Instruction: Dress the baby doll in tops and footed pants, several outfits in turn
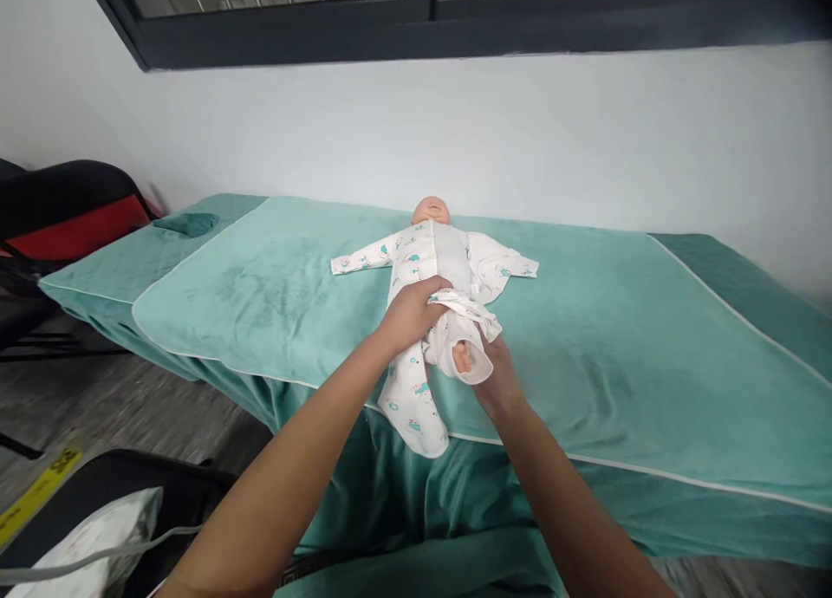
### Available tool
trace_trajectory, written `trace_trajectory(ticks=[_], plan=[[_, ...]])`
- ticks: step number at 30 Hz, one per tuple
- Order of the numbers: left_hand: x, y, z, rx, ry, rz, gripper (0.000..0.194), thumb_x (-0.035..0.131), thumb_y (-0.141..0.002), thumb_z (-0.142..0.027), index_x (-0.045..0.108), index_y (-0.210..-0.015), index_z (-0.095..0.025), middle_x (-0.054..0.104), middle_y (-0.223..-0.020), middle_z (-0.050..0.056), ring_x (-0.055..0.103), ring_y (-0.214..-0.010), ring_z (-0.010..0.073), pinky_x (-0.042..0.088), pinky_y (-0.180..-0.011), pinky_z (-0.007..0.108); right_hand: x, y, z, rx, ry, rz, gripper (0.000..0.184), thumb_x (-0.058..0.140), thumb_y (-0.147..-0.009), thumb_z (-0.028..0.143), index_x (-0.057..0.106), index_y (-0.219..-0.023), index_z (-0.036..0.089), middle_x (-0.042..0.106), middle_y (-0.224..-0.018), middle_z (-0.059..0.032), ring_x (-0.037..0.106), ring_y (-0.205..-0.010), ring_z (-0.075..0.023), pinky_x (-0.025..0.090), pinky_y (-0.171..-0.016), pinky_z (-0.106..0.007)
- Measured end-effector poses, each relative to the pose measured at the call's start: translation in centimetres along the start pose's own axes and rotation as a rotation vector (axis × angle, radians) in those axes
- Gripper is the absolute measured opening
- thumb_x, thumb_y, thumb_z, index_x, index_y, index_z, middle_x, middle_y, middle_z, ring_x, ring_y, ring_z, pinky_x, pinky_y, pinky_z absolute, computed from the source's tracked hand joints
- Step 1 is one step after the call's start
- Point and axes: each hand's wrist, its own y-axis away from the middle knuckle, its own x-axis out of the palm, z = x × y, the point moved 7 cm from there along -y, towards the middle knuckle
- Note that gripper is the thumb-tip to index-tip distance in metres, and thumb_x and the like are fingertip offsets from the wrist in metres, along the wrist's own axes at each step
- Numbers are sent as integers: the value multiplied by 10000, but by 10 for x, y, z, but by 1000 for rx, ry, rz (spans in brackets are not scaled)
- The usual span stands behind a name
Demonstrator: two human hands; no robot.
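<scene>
A baby doll (432, 210) lies on its back, head toward the wall, dressed in a white baby onesie (412, 256) with small teal and red prints. The sleeves stretch out to both sides, and the front lies partly open. My left hand (414, 310) is closed on bunched fabric at the onesie's leg. Under the same leg, my right hand (497, 374) curls around the cloth from the right, its fingers partly hidden. The doll's foot (462, 356) shows inside the gathered leg opening. The other onesie leg (414, 407) hangs flat over the bed's front edge.
A teal cover with white piping lies over the bed (273, 269). Behind it are a white wall and a dark window frame (429, 26). A black and red chair (71, 217) stands left. Lower left, a black seat holds white printed cloth (110, 537) beside a grey cable.
</scene>
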Motion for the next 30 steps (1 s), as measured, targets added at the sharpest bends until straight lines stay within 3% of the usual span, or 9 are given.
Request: trace_trajectory(ticks=[6, 10, 13, 15, 18, 21, 23, 26, 30], plan=[[-2, 22, -2, 13, -103, 22, 277, 491, -862, -201, 655, -1086, -201, 697, -1179, 51, 621, -1123, 242, 441, -1012, 367, -3, 8, -18, 149, -287, 114, 526, 757, -775, 485, 643, -1210, 211, 715, -1202, -95, 672, -1074, -293, 544, -865, -396], [-1, 42, -5, -65, 49, 236, 403, 584, -827, -252, 603, -1227, -214, 677, -1223, 40, 627, -1118, 241, 479, -987, 352, -8, 7, -29, 169, -265, 165, 567, 838, -657, 386, 639, -1165, 232, 732, -1121, -76, 688, -950, -286, 541, -785, -397], [-2, 50, -8, -80, 60, 320, 538, 612, -775, -195, 561, -1310, -219, 651, -1296, 44, 618, -1151, 246, 474, -1003, 348, -13, 0, -26, 128, -131, 143, 463, 817, -679, 359, 633, -1090, 253, 729, -1068, -47, 668, -884, -252, 520, -748, -375], [-5, 47, -8, -82, -4, 262, 522, 585, -767, -150, 580, -1284, -219, 649, -1308, 44, 610, -1162, 250, 461, -1019, 358, -17, -7, -18, 68, 69, 114, 375, 784, -708, 345, 637, -1038, 246, 725, -1033, -36, 646, -898, -242, 503, -776, -371], [-10, 33, -4, -100, -96, 81, 457, 530, -751, -88, 624, -1177, -223, 681, -1230, 35, 617, -1124, 247, 470, -980, 363, -22, -15, -7, 27, 375, 72, 282, 750, -706, 336, 646, -944, 225, 714, -930, -19, 613, -878, -237, 471, -779, -354], [-16, 19, 0, -131, -193, -125, 355, 509, -772, -90, 640, -1073, -227, 699, -1125, 41, 627, -1060, 247, 475, -912, 364, -26, -19, -3, 34, 428, 16, 246, 726, -706, 377, 621, -859, 215, 671, -802, 9, 563, -768, -203, 428, -698, -315], [-15, 14, 4, -141, -240, -196, 289, 516, -800, -120, 641, -1037, -230, 694, -1106, 49, 622, -1044, 250, 467, -882, 365, -30, -20, -2, 26, 387, -36, 249, 711, -709, 388, 608, -854, 213, 646, -759, 23, 535, -719, -183, 408, -668, -300], [-11, 14, 13, -161, -211, -187, 205, 536, -812, -154, 643, -975, -217, 697, -1060, 54, 626, -1004, 242, 458, -847, 351, -41, -21, 2, -17, 468, -138, 222, 680, -702, 350, 601, -857, 212, 638, -743, 18, 533, -703, -183, 396, -649, -294], [-8, 22, 22, -218, -87, -60, 131, 623, -801, -256, 650, -915, -197, 707, -969, 35, 629, -923, 229, 442, -810, 329, -52, -29, 7, -82, 635, -202, 177, 590, -706, 302, 602, -863, 220, 653, -747, 1, 547, -697, -193, 401, -649, -303]])
